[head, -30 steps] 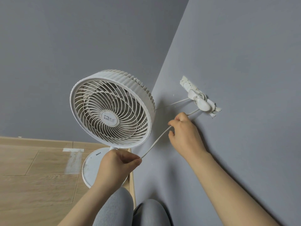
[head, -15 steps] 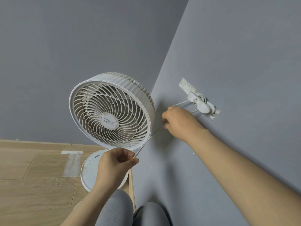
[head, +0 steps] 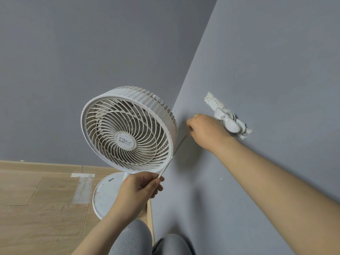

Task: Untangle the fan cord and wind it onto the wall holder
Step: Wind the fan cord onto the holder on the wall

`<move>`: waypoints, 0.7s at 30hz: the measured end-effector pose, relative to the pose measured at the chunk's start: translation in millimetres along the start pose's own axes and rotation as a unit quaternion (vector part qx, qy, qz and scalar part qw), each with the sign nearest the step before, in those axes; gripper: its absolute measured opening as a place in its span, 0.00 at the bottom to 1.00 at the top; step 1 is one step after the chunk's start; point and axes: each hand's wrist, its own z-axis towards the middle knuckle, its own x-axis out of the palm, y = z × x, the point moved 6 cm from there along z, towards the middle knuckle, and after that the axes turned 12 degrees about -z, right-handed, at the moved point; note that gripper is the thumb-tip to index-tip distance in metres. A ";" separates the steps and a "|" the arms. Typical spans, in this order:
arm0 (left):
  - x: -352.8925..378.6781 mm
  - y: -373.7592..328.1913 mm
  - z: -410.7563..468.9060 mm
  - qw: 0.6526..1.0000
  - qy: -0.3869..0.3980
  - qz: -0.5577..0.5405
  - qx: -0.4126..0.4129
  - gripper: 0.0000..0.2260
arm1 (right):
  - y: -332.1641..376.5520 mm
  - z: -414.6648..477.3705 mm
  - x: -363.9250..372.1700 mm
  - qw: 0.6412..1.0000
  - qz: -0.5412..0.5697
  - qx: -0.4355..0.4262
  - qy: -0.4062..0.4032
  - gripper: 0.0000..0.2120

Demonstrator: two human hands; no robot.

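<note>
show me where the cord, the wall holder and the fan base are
cord (head: 165,167), head view, on its lower, clearly white stretch
wall holder (head: 230,124), head view, on its rounded white wing
fan base (head: 104,192), head view, on the bare top of the round disc

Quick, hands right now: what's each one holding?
Left hand: pinches the cord.
Right hand: fingers curled round the cord, just beside the wall holder.

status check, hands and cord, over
Left hand pinches cord; right hand grips it beside the holder. Cord runs straight between hands, close past the fan rim. Nothing blocking the holder.
</note>
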 end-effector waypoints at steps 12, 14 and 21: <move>3.4 1.2 3.0 1.000 0.001 -0.003 0.010 0.09 | -25.2 38.5 0.9 0.998 -0.041 -0.001 0.041 0.09; 3.7 -1.7 4.1 1.000 0.002 -0.004 0.016 0.09 | -28.2 43.8 -3.3 0.998 -0.040 -0.014 0.036 0.08; 4.9 -3.7 8.1 1.000 -0.001 -0.008 0.021 0.08 | -48.8 52.0 -17.3 1.000 0.013 -0.005 0.027 0.09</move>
